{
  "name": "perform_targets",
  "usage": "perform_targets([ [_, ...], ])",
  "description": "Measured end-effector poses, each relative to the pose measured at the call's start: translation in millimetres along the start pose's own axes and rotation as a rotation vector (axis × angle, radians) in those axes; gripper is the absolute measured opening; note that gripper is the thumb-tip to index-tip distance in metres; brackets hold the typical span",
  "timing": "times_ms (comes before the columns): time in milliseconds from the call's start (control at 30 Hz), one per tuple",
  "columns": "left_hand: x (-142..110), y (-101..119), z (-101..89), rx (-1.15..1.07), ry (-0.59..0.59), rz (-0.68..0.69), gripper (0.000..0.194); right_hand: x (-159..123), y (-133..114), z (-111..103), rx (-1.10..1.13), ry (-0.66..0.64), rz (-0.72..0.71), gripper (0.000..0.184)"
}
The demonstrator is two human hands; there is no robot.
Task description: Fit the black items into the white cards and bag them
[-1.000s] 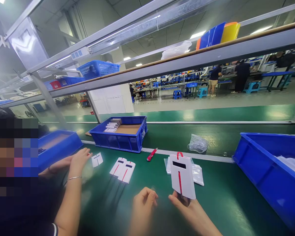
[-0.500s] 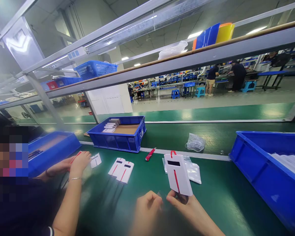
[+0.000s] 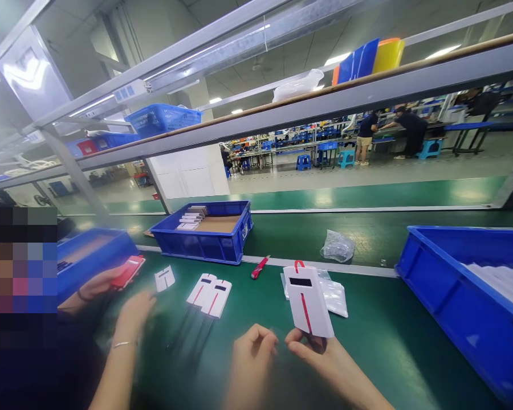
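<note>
My right hand [image 3: 325, 354] grips the lower end of a flat white case [image 3: 308, 304] held upright. The case has a black window, a red stripe down its front and a red loop at its top. To the left, my left hand [image 3: 255, 348] is closed with thumb and forefinger together; anything between them is too faint to make out. Two similar white cases [image 3: 216, 298] lie overlapping on the green table, with dark cords trailing toward me. Behind the held case are clear plastic bags [image 3: 336, 297].
A co-worker's hand [image 3: 105, 280] holds a red case [image 3: 128, 272]; a white card [image 3: 165, 279] lies nearby. A red cutter [image 3: 260, 267] and a crumpled plastic bag [image 3: 338, 246] lie farther back. Blue bins stand at back [image 3: 199, 247] and right [image 3: 448, 302].
The co-worker's near hand has moved down away from the red case, which now shows its face. My hands and the white case have hardly moved.
</note>
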State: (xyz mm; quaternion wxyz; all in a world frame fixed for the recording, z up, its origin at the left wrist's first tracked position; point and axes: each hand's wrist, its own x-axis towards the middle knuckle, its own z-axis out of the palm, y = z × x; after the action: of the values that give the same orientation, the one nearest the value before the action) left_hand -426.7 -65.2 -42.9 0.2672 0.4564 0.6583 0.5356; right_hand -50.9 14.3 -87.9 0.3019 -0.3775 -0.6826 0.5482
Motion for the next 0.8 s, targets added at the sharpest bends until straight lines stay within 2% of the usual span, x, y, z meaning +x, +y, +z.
perform_targets([
  [67,18,-1,-36.6,0.031,0.034,-0.012,0.036,0,1,0,-0.001,-0.004,0.0,0.031],
  [100,23,0,-46.4,0.041,0.042,-0.014,0.043,1,2,0,-0.003,0.002,-0.001,0.031],
  [167,26,4,-45.4,0.044,0.036,-0.015,0.038,2,5,2,-0.009,0.019,-0.007,0.032],
  [233,17,10,-17.8,0.027,0.002,-0.011,0.02,3,9,4,-0.014,0.031,-0.014,0.033],
  [400,-42,18,105.7,-0.027,-0.123,-0.016,0.028,0,10,6,-0.019,0.072,0.004,0.037],
  [500,-72,18,161.5,-0.046,-0.187,-0.023,0.026,-1,5,4,-0.013,0.062,0.023,0.038],
  [600,-84,15,186.6,-0.1,-0.222,-0.057,0.034,-1,0,-1,-0.003,0.017,0.024,0.03],
  [800,-80,14,188.6,-0.119,-0.188,-0.099,0.034,-2,-2,-4,-0.003,-0.014,0.035,0.022],
])
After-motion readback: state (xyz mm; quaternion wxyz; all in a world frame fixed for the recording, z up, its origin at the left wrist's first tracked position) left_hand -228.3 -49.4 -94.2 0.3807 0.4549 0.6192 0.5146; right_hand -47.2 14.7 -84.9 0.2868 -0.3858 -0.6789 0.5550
